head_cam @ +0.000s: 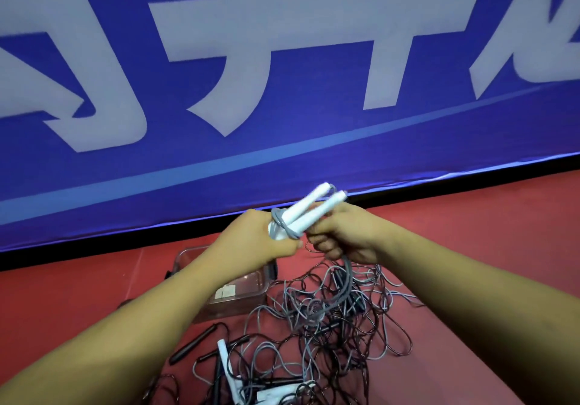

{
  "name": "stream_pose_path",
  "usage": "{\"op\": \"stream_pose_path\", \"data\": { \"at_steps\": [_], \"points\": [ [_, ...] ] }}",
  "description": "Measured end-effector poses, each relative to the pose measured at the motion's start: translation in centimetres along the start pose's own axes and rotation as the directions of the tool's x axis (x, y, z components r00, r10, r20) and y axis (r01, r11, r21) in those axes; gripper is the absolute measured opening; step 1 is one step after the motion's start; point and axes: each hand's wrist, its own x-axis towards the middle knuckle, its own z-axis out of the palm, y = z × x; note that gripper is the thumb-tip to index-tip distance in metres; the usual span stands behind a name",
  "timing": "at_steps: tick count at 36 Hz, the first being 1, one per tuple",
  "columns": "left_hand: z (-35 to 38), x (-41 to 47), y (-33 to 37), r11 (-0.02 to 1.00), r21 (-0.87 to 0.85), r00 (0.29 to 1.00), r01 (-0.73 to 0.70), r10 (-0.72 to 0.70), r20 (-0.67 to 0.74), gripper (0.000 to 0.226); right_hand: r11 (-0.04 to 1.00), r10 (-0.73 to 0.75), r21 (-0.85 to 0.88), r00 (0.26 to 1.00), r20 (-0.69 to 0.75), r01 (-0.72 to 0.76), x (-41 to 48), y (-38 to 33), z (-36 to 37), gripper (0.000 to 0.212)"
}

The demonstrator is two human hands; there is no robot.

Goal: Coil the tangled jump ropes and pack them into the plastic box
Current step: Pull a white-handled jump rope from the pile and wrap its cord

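Two white handles of a jump rope are held up side by side, with grey cord looped round their lower ends. My left hand grips the wrapped lower ends. My right hand grips the handles beside it and the grey cord, which hangs from it down into a tangled pile of grey and black ropes on the red floor. A clear plastic box sits on the floor under my left forearm, partly hidden by it.
A blue banner with large white characters stands along the far side, with a black strip at its base. Loose black handles and white handles lie at the near edge of the pile. Red floor spreads to the right.
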Motion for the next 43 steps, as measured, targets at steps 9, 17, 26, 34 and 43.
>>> {"op": "stream_pose_path", "data": {
  "at_steps": [9, 17, 26, 34, 43],
  "points": [
    [-1.5, 0.8, -1.0, 0.969, -0.191, 0.985, 0.159, -0.169, -0.036, 0.031, 0.97, -0.124, -0.219, 0.99, -0.07, 0.106, 0.1, -0.3, 1.9, 0.017],
    [-2.1, 1.7, -3.9, 0.985, 0.145, 0.976, 0.097, -0.065, -0.21, 0.032, 0.873, -0.117, -0.483, 0.989, -0.085, 0.061, -0.5, -0.3, 3.4, 0.022],
    [-2.4, 2.3, -6.2, 0.89, 0.424, 0.978, 0.165, -0.094, -0.184, 0.027, 0.618, -0.169, -0.774, 0.985, 0.044, 0.141, -0.5, -1.1, 4.3, 0.027],
    [-1.0, 2.1, -5.8, 0.774, 0.625, 0.991, -0.102, 0.022, 0.134, 0.025, 0.296, -0.363, -0.945, 0.932, 0.026, 0.142, -0.1, -1.6, 3.2, 0.013],
    [0.3, 0.6, -2.6, 0.769, 0.575, 0.944, -0.278, 0.108, 0.312, 0.045, 0.363, -0.413, -0.924, 0.91, -0.04, 0.124, -0.2, -1.6, 0.7, 0.017]
  ]
}}
